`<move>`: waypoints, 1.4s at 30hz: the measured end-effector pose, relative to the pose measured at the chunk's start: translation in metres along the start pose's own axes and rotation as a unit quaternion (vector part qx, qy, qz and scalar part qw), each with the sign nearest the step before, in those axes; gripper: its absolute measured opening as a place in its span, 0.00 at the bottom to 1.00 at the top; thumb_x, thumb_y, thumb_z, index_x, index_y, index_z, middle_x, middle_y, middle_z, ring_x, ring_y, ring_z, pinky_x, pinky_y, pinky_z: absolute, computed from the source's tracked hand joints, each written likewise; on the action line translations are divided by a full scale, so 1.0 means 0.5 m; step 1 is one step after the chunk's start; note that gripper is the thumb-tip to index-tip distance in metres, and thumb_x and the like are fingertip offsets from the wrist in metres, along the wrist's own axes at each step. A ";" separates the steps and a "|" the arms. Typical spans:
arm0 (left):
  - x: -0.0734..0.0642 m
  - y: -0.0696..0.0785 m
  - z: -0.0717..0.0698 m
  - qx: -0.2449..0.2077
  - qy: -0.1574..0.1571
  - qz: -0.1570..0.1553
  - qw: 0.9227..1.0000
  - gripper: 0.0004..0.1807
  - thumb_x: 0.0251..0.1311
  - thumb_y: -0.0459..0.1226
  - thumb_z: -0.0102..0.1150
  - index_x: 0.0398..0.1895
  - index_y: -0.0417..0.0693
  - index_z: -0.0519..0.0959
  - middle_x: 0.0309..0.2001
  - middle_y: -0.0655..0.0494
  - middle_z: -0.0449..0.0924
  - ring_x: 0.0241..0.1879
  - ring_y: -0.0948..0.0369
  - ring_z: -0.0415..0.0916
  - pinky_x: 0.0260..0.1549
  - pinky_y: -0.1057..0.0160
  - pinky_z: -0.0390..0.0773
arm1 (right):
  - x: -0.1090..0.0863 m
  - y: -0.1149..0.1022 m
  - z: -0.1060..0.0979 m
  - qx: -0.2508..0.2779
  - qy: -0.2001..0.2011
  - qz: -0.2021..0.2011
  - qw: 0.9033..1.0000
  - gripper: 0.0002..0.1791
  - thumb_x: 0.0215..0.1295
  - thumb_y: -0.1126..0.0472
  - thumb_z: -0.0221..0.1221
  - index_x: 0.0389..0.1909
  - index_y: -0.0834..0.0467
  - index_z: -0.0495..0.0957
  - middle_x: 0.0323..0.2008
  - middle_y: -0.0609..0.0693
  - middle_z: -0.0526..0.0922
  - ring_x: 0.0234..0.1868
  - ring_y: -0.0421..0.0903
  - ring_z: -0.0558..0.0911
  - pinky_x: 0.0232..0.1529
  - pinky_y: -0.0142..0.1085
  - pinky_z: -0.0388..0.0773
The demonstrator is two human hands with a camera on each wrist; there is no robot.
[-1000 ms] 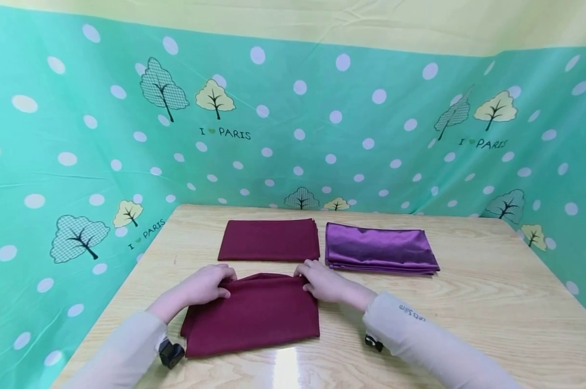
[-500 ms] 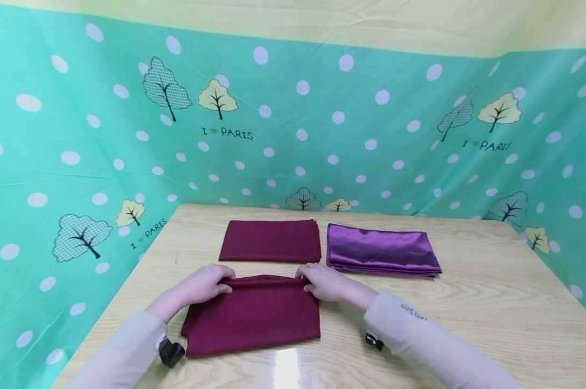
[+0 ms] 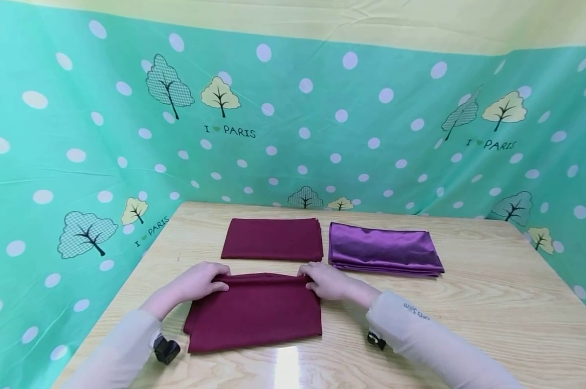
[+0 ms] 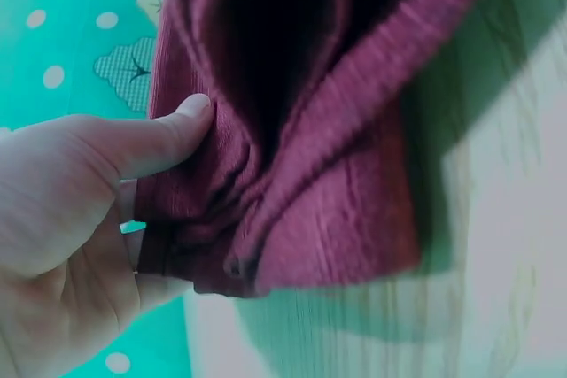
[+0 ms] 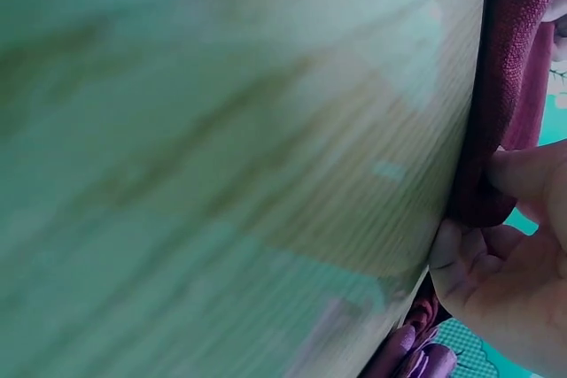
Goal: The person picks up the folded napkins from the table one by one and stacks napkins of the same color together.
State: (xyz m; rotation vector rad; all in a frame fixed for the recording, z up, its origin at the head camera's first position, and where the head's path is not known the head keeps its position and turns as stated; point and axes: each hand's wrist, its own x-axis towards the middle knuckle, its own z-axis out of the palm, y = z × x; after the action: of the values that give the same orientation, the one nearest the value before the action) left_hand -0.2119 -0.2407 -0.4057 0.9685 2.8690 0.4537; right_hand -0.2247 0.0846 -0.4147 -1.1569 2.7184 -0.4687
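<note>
A folded maroon cloth [image 3: 258, 319] lies at the front of the wooden table, its left end showing looped layers in the left wrist view. At its far left corner my left hand [image 3: 201, 282] pinches the edge, thumb [image 4: 182, 135] on the near side and fingers behind. My right hand [image 3: 329, 282] grips the far right corner; in the right wrist view its thumb and fingers close round the folded edge [image 5: 487, 196]. Between the hands the far edge runs nearly straight, with a slight peak in the middle.
Behind the hands lies a second folded maroon cloth [image 3: 273, 239], with a folded shiny purple cloth [image 3: 385, 248] to its right. A green dotted curtain [image 3: 293, 119] hangs behind the wooden table [image 3: 492, 292] and along its sides.
The far edge of the front cloth has drawn straighter and its raised middle has flattened. My left hand has shifted slightly to the left; the right hand has hardly moved.
</note>
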 end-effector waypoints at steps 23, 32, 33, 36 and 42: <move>0.024 0.002 -0.050 -0.036 0.031 -0.067 0.997 0.03 0.59 0.40 0.55 0.35 0.54 0.78 0.33 0.60 0.79 0.29 0.65 0.70 0.31 0.62 0.70 | 0.023 0.024 -0.055 0.064 0.053 0.014 0.996 0.07 0.63 0.65 0.53 0.41 0.57 0.75 0.39 0.48 0.76 0.42 0.44 0.76 0.45 0.39 0.72; 0.048 -0.013 -0.062 -0.116 0.067 -0.113 0.984 0.04 0.57 0.42 0.58 0.33 0.55 0.78 0.29 0.61 0.77 0.26 0.63 0.67 0.29 0.63 0.68 | 0.034 0.045 -0.076 0.094 0.100 0.042 0.990 0.08 0.62 0.65 0.54 0.42 0.56 0.76 0.41 0.49 0.79 0.47 0.46 0.77 0.50 0.40 0.71; 0.050 -0.013 -0.064 -0.118 0.070 -0.118 0.984 0.04 0.58 0.42 0.57 0.34 0.55 0.78 0.30 0.60 0.77 0.27 0.62 0.67 0.30 0.63 0.68 | 0.034 0.046 -0.078 0.098 0.102 0.044 0.989 0.08 0.62 0.65 0.54 0.42 0.56 0.76 0.41 0.49 0.80 0.47 0.45 0.77 0.50 0.40 0.71; 0.056 -0.012 -0.071 -0.118 0.076 -0.128 0.982 0.06 0.58 0.43 0.57 0.36 0.54 0.78 0.32 0.58 0.78 0.29 0.61 0.68 0.32 0.62 0.68 | 0.036 0.049 -0.085 0.103 0.111 0.043 0.988 0.09 0.62 0.66 0.54 0.42 0.56 0.76 0.41 0.49 0.80 0.47 0.45 0.77 0.49 0.40 0.71; 0.067 -0.004 -0.084 -0.128 0.096 -0.140 0.977 0.09 0.57 0.44 0.57 0.37 0.53 0.79 0.35 0.56 0.79 0.31 0.60 0.69 0.34 0.61 0.68 | 0.039 0.062 -0.100 0.103 0.131 0.050 0.985 0.09 0.62 0.66 0.55 0.43 0.56 0.77 0.42 0.49 0.80 0.48 0.46 0.77 0.50 0.40 0.71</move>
State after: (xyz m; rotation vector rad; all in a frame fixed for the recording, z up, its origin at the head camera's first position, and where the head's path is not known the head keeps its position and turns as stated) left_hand -0.2469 -0.2327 -0.3656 0.4955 2.9464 0.9022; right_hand -0.2720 0.1020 -0.3785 -0.9592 2.8395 -0.9214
